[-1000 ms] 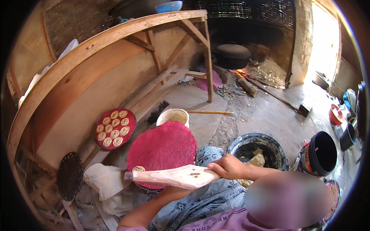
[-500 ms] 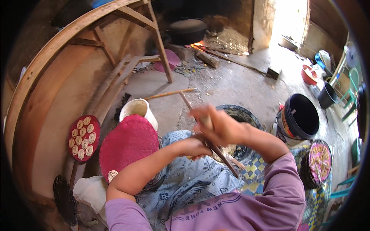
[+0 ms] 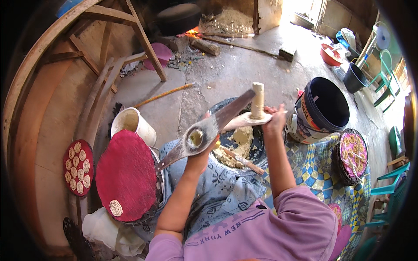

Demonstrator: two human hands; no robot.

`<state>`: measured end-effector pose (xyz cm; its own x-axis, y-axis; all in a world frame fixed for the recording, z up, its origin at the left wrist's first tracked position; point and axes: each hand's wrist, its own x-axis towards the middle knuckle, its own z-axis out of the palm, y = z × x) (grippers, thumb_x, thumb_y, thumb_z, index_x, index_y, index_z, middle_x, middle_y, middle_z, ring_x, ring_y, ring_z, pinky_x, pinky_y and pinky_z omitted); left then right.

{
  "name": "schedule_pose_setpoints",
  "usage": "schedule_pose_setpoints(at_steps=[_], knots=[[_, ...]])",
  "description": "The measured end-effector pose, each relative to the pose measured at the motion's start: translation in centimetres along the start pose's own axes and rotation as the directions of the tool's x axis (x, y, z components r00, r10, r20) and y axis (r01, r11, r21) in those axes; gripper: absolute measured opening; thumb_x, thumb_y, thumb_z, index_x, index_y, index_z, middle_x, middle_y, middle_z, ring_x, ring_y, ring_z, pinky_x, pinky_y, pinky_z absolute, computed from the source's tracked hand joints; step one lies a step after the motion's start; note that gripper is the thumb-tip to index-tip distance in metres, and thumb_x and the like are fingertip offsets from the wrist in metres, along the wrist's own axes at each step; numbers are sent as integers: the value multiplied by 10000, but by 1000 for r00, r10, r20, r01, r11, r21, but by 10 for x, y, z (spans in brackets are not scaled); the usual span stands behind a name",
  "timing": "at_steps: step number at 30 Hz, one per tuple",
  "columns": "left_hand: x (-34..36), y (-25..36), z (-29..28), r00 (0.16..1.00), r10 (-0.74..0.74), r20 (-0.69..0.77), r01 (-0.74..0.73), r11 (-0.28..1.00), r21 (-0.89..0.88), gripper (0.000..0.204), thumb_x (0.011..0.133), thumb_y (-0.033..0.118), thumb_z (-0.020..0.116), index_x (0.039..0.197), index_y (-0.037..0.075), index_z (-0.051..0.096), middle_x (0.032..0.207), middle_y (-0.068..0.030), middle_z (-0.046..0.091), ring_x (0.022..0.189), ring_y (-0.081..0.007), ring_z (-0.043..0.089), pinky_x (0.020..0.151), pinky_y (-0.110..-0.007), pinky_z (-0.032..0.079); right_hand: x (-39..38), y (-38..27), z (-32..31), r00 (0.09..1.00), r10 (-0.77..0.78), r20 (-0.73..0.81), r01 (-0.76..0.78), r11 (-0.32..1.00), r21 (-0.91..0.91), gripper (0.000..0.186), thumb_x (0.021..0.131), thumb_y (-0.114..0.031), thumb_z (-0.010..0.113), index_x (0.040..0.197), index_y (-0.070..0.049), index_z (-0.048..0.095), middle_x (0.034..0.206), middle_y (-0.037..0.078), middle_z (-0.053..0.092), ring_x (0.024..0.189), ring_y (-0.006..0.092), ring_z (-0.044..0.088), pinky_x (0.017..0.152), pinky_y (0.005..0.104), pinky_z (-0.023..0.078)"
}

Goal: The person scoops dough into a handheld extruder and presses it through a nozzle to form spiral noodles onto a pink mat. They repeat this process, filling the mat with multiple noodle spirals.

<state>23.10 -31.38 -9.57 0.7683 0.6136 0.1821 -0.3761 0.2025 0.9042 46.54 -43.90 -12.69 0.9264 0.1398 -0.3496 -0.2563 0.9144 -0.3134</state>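
Note:
A two-part wooden hand press is apart. Wrapped round the lower half, my left hand (image 3: pixel 199 162) is closed beneath a wooden bar (image 3: pixel 228 111) with a round hollow in its middle, dusted with pale dough. My right hand (image 3: pixel 275 121) grips the plunger half (image 3: pixel 257 96), whose pale cylinder stands upright. Below them a dark basin (image 3: pixel 216 106) holds crumbly pale dough (image 3: pixel 242 138) and a wooden-handled tool (image 3: pixel 248 163). To my left lies a large round crimson mat (image 3: pixel 126 169) bearing one noodle coil (image 3: pixel 116 208) near its lower edge.
A smaller red mat (image 3: pixel 89 152) with several coils is at far left. A white bucket (image 3: pixel 146 128) stands behind the large mat. On the right are a big black-lined bucket (image 3: pixel 305 130) and a pink tray of coils (image 3: pixel 352 152). A fire (image 3: pixel 192 31) burns under a dark pot (image 3: pixel 177 18).
My hands, close together and crossed on the press before, have moved apart, each with one half. The view has shifted, and the large mat's coil is now fully visible.

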Motion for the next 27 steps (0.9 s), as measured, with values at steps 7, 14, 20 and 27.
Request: schedule_pose_setpoints(at_steps=[7, 14, 20, 27], knots=[[29, 33, -17, 912, 337, -233, -246, 905, 346, 311, 909, 135, 680, 1183, 4, 612, 1133, -100, 653, 1063, -157, 613, 959, -338, 482, -24, 37, -126, 837, 519, 175, 445, -457, -770, 574, 945, -535, 541, 1289, -77, 502, 970, 182, 664, 950, 323, 671, 843, 467, 524], [47, 68, -27, 801, 528, 284, -468, 255, 846, 510, 851, 65, 716, 1293, -66, 498, 1253, -152, 586, 1171, -285, 548, 1035, -396, 397, -34, 20, -168, 766, 632, 120, 641, -764, -69, 223, 877, -166, 519, 991, -59, 678, 979, 206, 706, 886, 272, 718, 709, 408, 573], [54, 75, -25, 766, 575, 289, -525, 300, 797, 314, 719, 82, 790, 925, 19, 562, 905, -92, 503, 844, -255, 537, 750, -365, 449, 14, -11, -150, 710, 699, 83, 700, -713, 20, 178, 816, -171, 594, 844, -68, 737, 876, 155, 727, 822, 287, 727, 686, 396, 585], [49, 67, -27, 809, 516, 283, -527, 423, 737, 270, 757, 63, 757, 928, 13, 554, 916, -88, 505, 863, -230, 540, 773, -339, 445, -6, 23, -189, 724, 688, -50, 659, -712, -241, 236, 799, -124, 540, 904, 0, 711, 994, 236, 693, 935, 386, 684, 800, 467, 559]])
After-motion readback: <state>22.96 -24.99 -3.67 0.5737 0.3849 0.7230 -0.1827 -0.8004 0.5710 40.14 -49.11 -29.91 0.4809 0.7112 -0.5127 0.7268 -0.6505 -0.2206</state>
